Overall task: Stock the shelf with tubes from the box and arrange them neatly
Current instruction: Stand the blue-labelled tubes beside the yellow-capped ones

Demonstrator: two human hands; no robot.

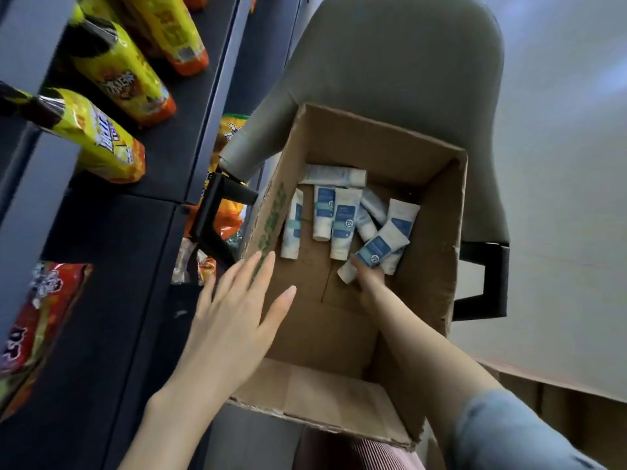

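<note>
An open cardboard box (437,212) stands on a chair seat, with several white tubes with blue labels (322,212) lying on its bottom. My right hand (369,279) reaches deep into the box and grips one tilted white and blue tube (375,252) near its lower end. My left hand (237,307) hovers with straight, spread fingers over the box's left wall, holding nothing. The dark shelf (112,232) runs along the left.
Yellow and orange snack bags (112,144) lie on the shelf's upper boards, and a red bag (37,320) sits lower left. The box rests on a grey office chair (390,62) with black armrests (217,212). More cardboard (559,401) stands at the lower right by a white wall.
</note>
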